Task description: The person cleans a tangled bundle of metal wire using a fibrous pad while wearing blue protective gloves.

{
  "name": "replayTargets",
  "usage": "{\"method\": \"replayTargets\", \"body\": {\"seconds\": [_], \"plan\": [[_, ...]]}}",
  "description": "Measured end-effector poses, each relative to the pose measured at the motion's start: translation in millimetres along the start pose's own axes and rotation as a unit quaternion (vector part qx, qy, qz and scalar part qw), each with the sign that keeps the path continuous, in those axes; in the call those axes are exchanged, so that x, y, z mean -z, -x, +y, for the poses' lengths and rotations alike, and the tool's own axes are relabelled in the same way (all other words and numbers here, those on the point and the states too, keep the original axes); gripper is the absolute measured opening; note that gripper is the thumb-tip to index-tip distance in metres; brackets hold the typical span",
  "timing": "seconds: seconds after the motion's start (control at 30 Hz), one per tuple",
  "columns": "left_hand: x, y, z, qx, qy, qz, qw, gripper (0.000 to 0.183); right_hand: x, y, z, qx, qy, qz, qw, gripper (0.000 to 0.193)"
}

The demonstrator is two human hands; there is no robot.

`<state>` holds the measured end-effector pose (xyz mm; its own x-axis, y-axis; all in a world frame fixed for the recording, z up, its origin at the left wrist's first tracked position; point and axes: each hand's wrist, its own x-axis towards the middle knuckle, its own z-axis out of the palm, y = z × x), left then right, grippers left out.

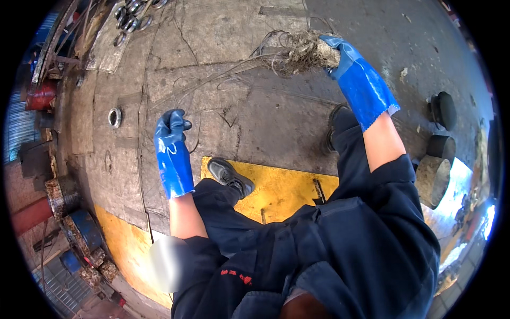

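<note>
Both hands wear long blue rubber gloves. My right hand (337,50), out ahead to the right, is closed round the pale end of a tangled bundle of thin strands (300,53), brown and frayed. Whether the strands are wire or cord I cannot tell. Long loose strands (226,73) trail from it leftward toward my left hand (172,123). That hand hangs above the floor with its fingers curled in; what they hold, if anything, does not show. A metal ring (115,117) lies on the floor to its left.
Several metal rings (127,22) lie in a heap at the far left. Dark round blocks (442,146) stand on the right. Rusty machine parts (64,194) and a red cylinder (41,95) line the left. A yellow plate (271,186) lies underfoot, beside worn floor sheets (207,32).
</note>
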<state>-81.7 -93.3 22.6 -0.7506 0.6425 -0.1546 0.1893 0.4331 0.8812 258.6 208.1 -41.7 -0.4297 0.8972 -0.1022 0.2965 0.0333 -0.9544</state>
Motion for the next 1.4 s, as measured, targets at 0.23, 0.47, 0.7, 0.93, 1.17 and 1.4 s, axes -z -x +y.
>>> {"method": "replayTargets", "body": {"seconds": [0.23, 0.47, 0.7, 0.93, 1.17, 1.4], "plan": [[11.4, -4.9, -27.4, -0.003, -0.039, 0.018, 0.999, 0.032, 20.8, -7.7, 14.1, 0.011, 0.052, 0.059, 0.997, 0.043], [1.8, -16.1, -54.0, 0.002, -0.024, -0.020, 1.000, 0.033, 20.7, -13.8, 23.1, -0.096, -0.101, 0.070, 0.988, 0.033], [-30.1, -20.5, -70.1, 0.032, -0.055, -0.219, 0.974, 0.032, -18.0, 30.8, -37.9, -0.137, -0.374, -0.069, 0.915, 0.041], [-73.7, -16.8, -32.8, -0.135, -0.127, -0.173, 0.967, 0.053, -36.3, 45.3, -22.8, 0.003, -0.361, -0.163, 0.918, 0.034], [-97.2, -12.8, 33.0, -0.395, -0.149, -0.105, 0.901, 0.073, -61.5, 55.9, -34.8, -0.020, -0.242, -0.183, 0.953, 0.032], [-128.4, -17.6, 4.5, -0.396, -0.047, -0.233, 0.887, 0.062, -89.4, 63.8, -39.0, -0.035, -0.292, -0.215, 0.931, 0.020]]}}
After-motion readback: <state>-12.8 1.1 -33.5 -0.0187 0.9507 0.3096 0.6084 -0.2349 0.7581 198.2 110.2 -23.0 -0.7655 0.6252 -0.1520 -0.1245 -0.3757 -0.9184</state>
